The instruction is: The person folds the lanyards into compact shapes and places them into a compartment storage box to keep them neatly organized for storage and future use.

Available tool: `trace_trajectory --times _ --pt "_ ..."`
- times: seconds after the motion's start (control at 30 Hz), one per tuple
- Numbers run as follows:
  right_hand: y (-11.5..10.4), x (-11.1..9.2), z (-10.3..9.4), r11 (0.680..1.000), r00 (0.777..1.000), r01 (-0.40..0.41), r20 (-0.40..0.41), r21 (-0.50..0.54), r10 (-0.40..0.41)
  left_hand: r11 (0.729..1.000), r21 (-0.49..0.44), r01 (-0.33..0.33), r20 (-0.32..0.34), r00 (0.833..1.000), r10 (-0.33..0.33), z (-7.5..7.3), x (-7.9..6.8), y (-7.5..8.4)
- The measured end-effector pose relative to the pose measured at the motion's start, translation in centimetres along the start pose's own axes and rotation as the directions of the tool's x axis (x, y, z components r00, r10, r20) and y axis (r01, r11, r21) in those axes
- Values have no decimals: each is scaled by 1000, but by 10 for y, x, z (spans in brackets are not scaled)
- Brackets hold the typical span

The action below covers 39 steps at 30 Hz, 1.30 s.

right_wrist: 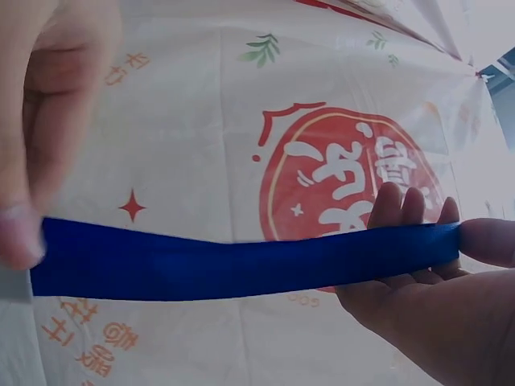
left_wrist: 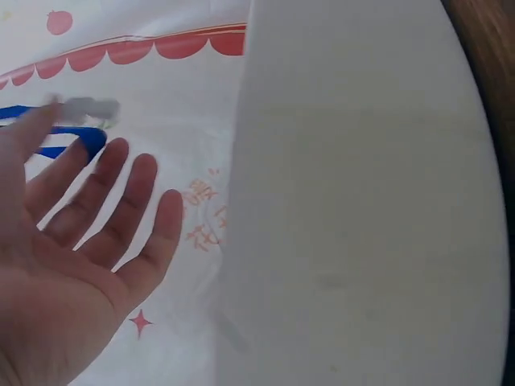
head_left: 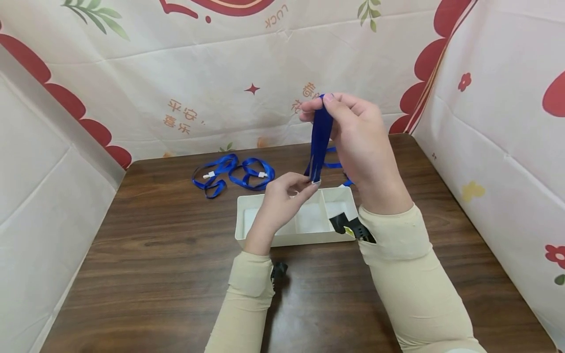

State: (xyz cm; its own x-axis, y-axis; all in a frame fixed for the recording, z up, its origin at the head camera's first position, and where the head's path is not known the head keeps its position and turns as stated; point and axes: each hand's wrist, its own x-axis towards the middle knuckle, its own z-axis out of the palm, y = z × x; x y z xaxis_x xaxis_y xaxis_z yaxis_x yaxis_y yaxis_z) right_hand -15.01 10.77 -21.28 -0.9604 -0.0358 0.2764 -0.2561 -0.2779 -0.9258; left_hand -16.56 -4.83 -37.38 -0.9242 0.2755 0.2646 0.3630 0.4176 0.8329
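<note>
A blue lanyard (head_left: pixel 322 137) is stretched between my two hands above a white divided box (head_left: pixel 309 239). My right hand (head_left: pixel 359 132) pinches its upper end between thumb and fingers. Lower down, my left hand (head_left: pixel 282 203) pinches the other end, by a small white clip (left_wrist: pixel 90 108). In the left wrist view, the thumb lies at the clip and the other fingers spread out. The right wrist view shows the flat blue strap (right_wrist: pixel 225 269) running taut from one hand to the other. My left hand hides part of the box.
Two coiled blue lanyards (head_left: pixel 211 184) (head_left: pixel 251 185) with white clips lie on the brown table (head_left: pixel 154 264), behind and left of the box. Another blue lanyard (head_left: pixel 333 165) shows partly behind my right hand. Printed cloth walls (head_left: pixel 247 59) enclose the table's back and sides.
</note>
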Motion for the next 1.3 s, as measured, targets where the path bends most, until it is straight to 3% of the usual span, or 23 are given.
trace_trajectory --times 0.17,0.33,0.57,0.67,0.8,1.0,1.13,1.23,1.3 --pt "-8 -1 -2 1000 1000 10 0 0 -10 994 -108 15 -75 997 -23 0 -1 -6" --pt "-10 -3 -2 1000 1000 22 5 -3 -22 996 -85 -41 -167 986 26 2 0 -7" --pt "-9 -4 1 998 999 39 1 -38 -39 986 -85 -141 -267 957 114 6 -2 -9" --pt "-7 -4 0 998 999 40 -2 -39 -40 987 -77 -138 -263 958 114 7 -3 -10" --pt "-5 -5 -1 998 999 34 -5 -46 -35 993 -79 -90 -215 974 71 6 -5 -7" --pt "-4 -7 -2 999 1000 22 6 -50 -22 988 -154 -24 -151 988 0 5 -6 -3" --pt "-1 -9 0 998 1000 -8 7 -70 8 980 -196 -44 -163 987 12 4 -5 0" --pt "2 -10 2 994 999 -33 14 -100 34 959 -241 -151 -263 961 86 -2 -3 13" --pt "5 -11 3 991 999 -42 26 -130 46 938 -227 -263 -375 912 164 -9 -1 28"
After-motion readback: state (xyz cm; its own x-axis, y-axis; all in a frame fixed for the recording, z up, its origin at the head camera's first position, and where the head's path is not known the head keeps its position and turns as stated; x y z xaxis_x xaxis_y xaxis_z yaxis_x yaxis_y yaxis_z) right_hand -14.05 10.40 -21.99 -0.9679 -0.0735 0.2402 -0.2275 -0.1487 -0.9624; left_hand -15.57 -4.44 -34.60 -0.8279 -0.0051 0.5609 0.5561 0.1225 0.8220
